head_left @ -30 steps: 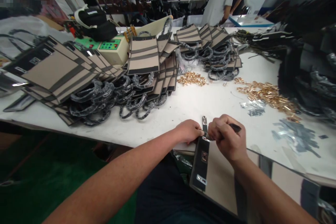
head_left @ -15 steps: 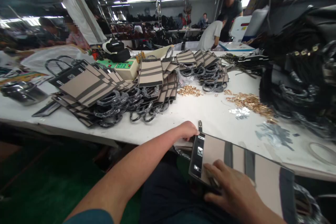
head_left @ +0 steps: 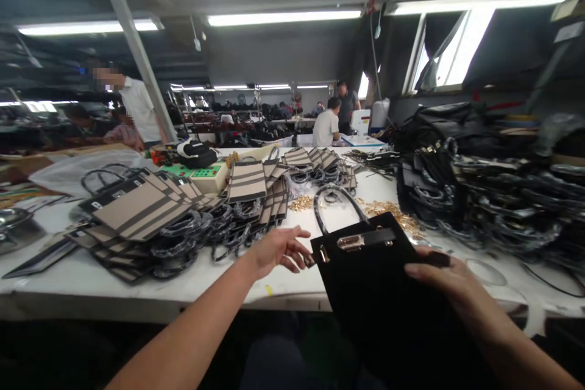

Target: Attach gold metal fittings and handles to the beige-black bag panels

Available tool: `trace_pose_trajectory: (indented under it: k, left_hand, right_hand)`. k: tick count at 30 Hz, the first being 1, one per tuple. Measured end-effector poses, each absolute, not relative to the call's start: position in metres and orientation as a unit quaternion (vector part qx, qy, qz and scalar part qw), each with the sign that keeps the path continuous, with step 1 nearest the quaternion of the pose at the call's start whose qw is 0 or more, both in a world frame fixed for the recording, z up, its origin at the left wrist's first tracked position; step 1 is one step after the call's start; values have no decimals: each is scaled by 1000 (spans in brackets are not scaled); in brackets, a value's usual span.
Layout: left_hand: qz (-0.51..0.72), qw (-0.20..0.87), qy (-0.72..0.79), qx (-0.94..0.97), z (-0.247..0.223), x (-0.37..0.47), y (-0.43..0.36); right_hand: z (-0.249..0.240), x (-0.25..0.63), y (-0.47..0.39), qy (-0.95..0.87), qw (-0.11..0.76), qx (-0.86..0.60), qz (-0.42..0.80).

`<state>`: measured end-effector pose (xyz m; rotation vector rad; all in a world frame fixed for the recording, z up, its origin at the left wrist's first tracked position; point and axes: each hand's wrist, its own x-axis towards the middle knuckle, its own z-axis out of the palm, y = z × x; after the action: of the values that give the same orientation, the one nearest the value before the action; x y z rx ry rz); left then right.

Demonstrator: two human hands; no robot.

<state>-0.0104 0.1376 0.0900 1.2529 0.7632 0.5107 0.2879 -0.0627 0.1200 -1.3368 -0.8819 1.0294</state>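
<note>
A black handbag panel (head_left: 379, 280) is held up in front of me, tilted, with a plastic-wrapped handle (head_left: 320, 207) arching above its top edge. Metal fittings and a short strap (head_left: 365, 239) run along that edge. My right hand (head_left: 439, 274) grips the panel by its right side, thumb on the black face; the fingers behind are hidden. At the upper left corner, a small metal-ended tab (head_left: 309, 260) sticks out. My left hand (head_left: 281, 251) is beside this tab with its fingers apart, and whether a fingertip touches it I cannot tell.
Striped beige bag panels (head_left: 137, 207) lie stacked on the white table (head_left: 292, 283) at left and centre. Behind the held panel are gold fittings (head_left: 393, 214). Black bag parts (head_left: 512, 213) are heaped at right. A machine (head_left: 210, 177) with green control panels stands behind; people (head_left: 325, 125) work farther back.
The striped face lying toward me has given way to a black face held upright. My left hand has opened off the corner; my right hand has moved to the right side. The view has tilted up.
</note>
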Motion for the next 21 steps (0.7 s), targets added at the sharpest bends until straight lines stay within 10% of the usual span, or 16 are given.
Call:
trace_pose_trajectory:
  k: [14,21]
  left_hand:
    - [516,607,309,519,100,3,63]
    - [599,538,340,485,100,15,78]
  right_hand:
    - [91,241,-1,-308,613,-477,549]
    - [114,252,39,-555,523,-632,141]
